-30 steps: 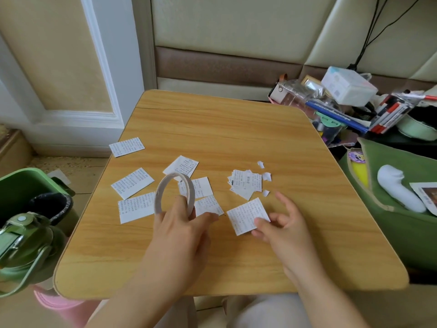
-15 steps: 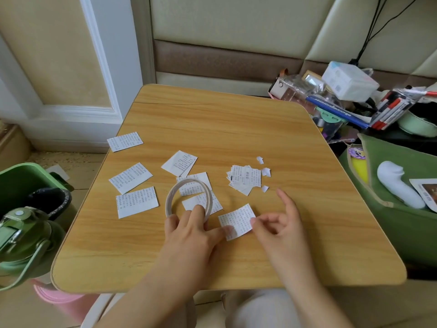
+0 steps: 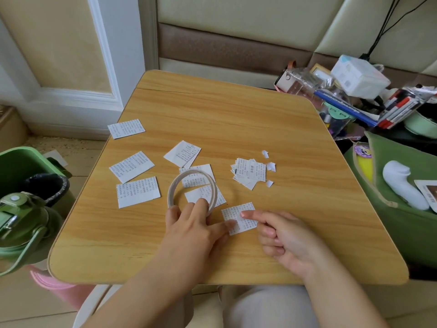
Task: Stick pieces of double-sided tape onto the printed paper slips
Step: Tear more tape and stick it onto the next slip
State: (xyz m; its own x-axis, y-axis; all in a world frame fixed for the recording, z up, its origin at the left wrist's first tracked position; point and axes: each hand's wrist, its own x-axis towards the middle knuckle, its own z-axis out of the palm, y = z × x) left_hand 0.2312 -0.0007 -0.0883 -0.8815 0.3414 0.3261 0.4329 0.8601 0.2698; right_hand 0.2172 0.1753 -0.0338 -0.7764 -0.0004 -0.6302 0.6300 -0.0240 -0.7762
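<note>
On the light wooden table (image 3: 236, 119) with rounded corners, the person's left hand (image 3: 191, 230) grips a thin cream-coloured ring of double-sided tape (image 3: 192, 188); its fingers curl over the near rim of the roll, which stands tilted on the tabletop. The left thumb reaches sideways onto the left edge of a small white printed paper slip (image 3: 240, 217) lying near the table's front. A short pale strip seems to lie under that thumb, though the view is too soft to be sure it is tape. The right hand (image 3: 283, 235) rests just beside the slip with its index finger stretched out and pressing on the paper, the other fingers curled in toward the palm and holding nothing.

Through and behind the roll lie two more printed slips (image 3: 201, 178). A small stack of printed slips (image 3: 248, 172) sits further right, with tiny white paper scraps (image 3: 270, 166) next to it. Three separate slips (image 3: 131, 166) lie toward the table's left side. A green bin (image 3: 21, 166) stands on the floor to the left.
</note>
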